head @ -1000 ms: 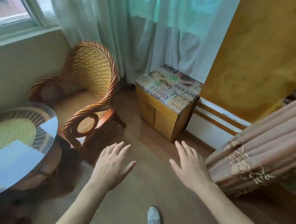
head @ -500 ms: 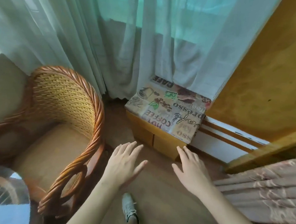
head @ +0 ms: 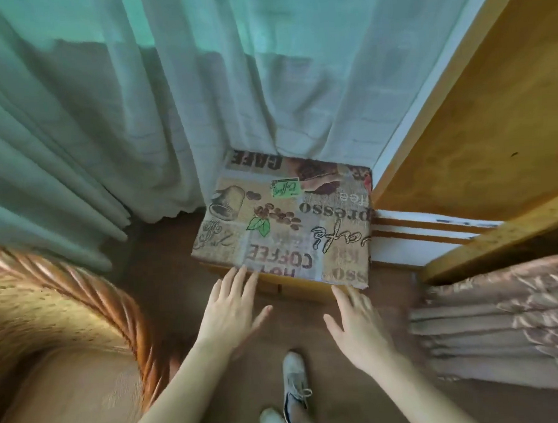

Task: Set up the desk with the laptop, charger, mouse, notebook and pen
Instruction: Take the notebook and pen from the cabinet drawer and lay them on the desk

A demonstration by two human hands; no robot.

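A small wooden cabinet [head: 294,289] stands against the curtain, its top covered by a coffee-print cloth [head: 285,230]. My left hand [head: 233,314] is open with spread fingers, its fingertips at the cloth's near left edge. My right hand [head: 358,327] is open too, just below the cloth's near right corner. Both hands hold nothing. No laptop, charger, mouse, notebook or pen is in view.
A wicker armchair [head: 82,305] fills the lower left. Pale green curtains [head: 136,105] hang behind the cabinet. A yellow wooden panel [head: 476,120] and a bed with a frilled brown cover [head: 503,322] are on the right. My shoes [head: 293,388] stand on the brown floor.
I have stepped closer to the cabinet, which now fills the centre. Both hands have reached forward to its near edge. The glass table has left the view.
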